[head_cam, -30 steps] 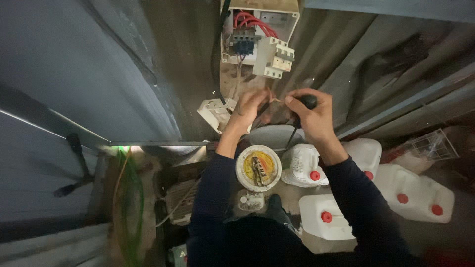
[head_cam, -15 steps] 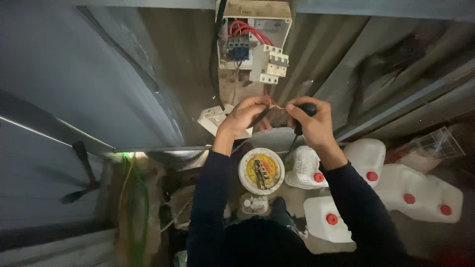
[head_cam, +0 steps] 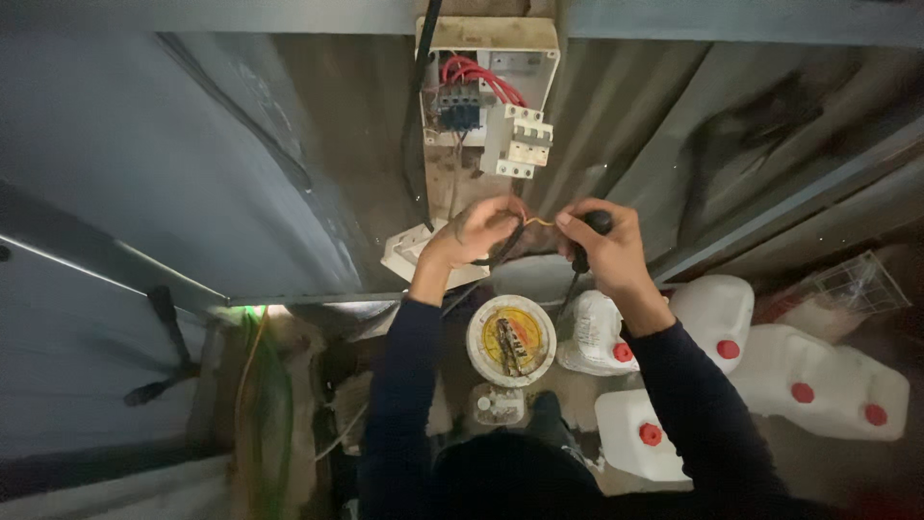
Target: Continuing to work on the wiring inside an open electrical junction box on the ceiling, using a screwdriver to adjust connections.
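Left hand (head_cam: 478, 234) is raised against the corrugated metal wall (head_cam: 241, 173), fingers curled shut around dark cables (head_cam: 507, 246) hanging just below the open electrical box (head_cam: 489, 91). Right hand (head_cam: 604, 252) is level with it, close beside, fist closed on a black-handled tool (head_cam: 589, 236); tool shaft points down, tip hidden, so can't tell what kind it is. A thin yellow wire (head_cam: 535, 221) runs between the two hands, pinched at the right thumb and forefinger.

Box is mounted on the wall's top edge: cover off, red wires (head_cam: 476, 75) looped inside, white breakers (head_cam: 520, 143) at its lower right, black cable (head_cam: 420, 116) running down its left side. White box cover (head_cam: 412, 252) sits just left of the left wrist.

On the floor below: round white tub (head_cam: 511, 339) with yellow contents between the forearms, white jugs with red caps (head_cam: 712, 313) to the right, green hose (head_cam: 265, 404) at left.
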